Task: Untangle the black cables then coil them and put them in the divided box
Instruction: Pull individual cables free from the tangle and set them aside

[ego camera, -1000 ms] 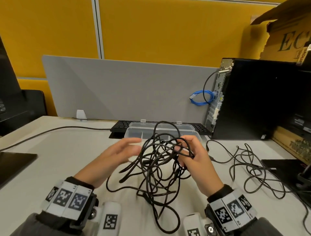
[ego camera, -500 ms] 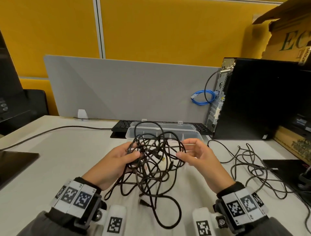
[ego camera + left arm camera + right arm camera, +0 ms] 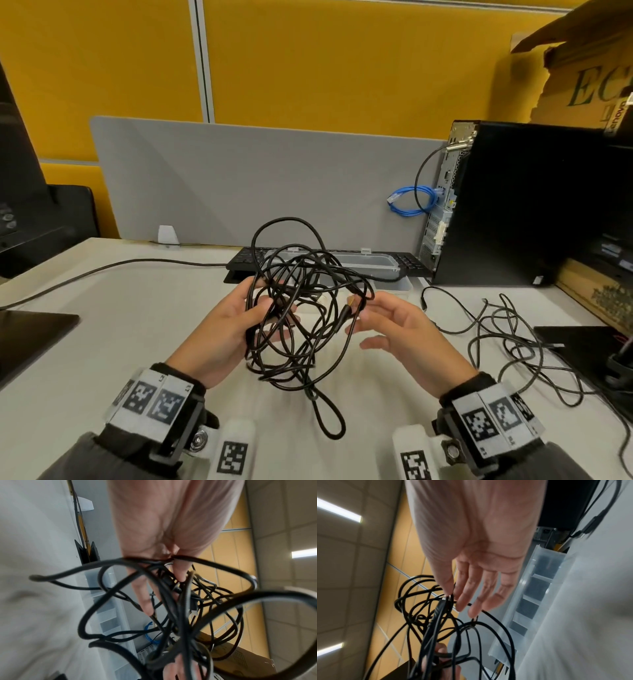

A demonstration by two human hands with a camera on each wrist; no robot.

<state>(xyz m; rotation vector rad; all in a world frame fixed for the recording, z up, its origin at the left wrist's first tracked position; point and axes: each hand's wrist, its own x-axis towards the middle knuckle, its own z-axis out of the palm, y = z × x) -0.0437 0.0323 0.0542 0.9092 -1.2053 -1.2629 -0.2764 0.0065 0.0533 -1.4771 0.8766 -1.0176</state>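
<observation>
A tangle of black cables (image 3: 310, 270) hangs above the white table, with one loop trailing down to the tabletop. My left hand (image 3: 263, 308) grips the tangle's left side, fingers curled through several strands (image 3: 180, 615). My right hand (image 3: 366, 315) is beside the tangle's right edge with its fingers straight and spread. Its thumb tip (image 3: 449, 593) touches a gold-tipped plug (image 3: 349, 304), but I see no closed pinch. The clear divided box (image 3: 383, 270) stands open behind the tangle, with several compartments (image 3: 539, 582) showing.
A second loose black cable (image 3: 513, 335) sprawls on the table at the right. A black keyboard (image 3: 246, 257) and a PC tower (image 3: 513, 205) with a blue cable (image 3: 411, 202) stand at the back. Dark flat devices lie at the left (image 3: 30, 329) and right (image 3: 582, 342) edges.
The tangle has been raised higher off the table. My left hand has closed round its left side, and my right hand has let go of the strands and opened its fingers.
</observation>
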